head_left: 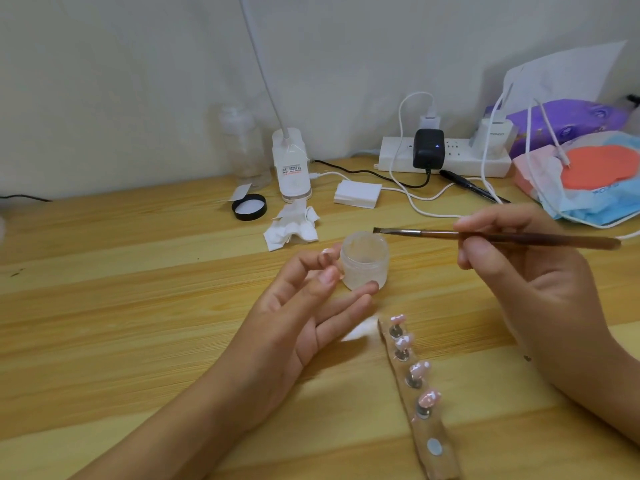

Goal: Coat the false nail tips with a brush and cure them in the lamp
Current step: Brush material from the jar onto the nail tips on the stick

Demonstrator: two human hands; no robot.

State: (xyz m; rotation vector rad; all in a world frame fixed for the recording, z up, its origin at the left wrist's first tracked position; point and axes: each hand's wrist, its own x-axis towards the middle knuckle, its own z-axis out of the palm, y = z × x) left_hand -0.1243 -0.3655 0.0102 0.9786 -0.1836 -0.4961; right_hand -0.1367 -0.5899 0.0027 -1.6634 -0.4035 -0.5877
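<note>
My right hand (pixel 519 268) grips a brown-handled brush (pixel 512 237) level above the table. Its flat bristle tip hovers just over the right rim of an open frosted jar (pixel 363 265). My left hand (pixel 308 306) lies palm up beside the jar. Its thumb and index finger pinch a small pink nail tip (pixel 327 254), and the other fingers stretch out below the jar. Several pink nail tips (pixel 420 370) stand on metal pegs along a tan holder strip (pixel 433 424) at the lower right. One round spot on the strip is bare.
The jar's black lid (pixel 249 206) and crumpled white wipes (pixel 294 228) lie behind the jar. A white gooseneck lamp base (pixel 291 168), a small white box with a cable (pixel 358 194), a power strip (pixel 443 157), cables and tissue packs (pixel 588 178) line the back.
</note>
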